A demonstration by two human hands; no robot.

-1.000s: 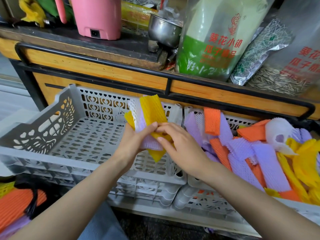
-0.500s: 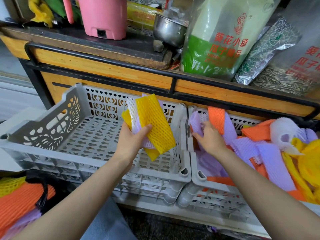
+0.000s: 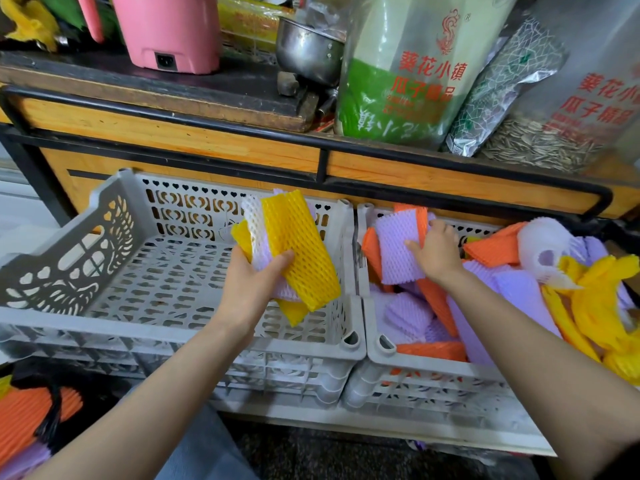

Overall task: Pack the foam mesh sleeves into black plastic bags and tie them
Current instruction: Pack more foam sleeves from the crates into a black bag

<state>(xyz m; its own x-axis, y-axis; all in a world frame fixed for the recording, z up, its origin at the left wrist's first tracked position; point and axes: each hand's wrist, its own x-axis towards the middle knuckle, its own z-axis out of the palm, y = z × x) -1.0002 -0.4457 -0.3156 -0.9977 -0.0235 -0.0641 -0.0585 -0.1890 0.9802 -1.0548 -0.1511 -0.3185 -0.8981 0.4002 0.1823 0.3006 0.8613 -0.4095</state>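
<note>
Gripping a sleeve bundle [image 3: 298, 251] in the left hand [image 3: 254, 275] above the grey crate [image 3: 173, 336]; at 3 o'clock from it, holding a lilac sleeve [image 3: 394, 252] in the right hand [image 3: 437, 253]

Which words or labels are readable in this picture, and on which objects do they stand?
"葵花小镇": red, on the green and white bag.
"瓜子精品": red, below it on the same bag.
"葵花小" and "瓜子精": red, cut off by the picture's edge, on the clear seed bag.
The smaller print on both bags is too blurred to read.
</note>
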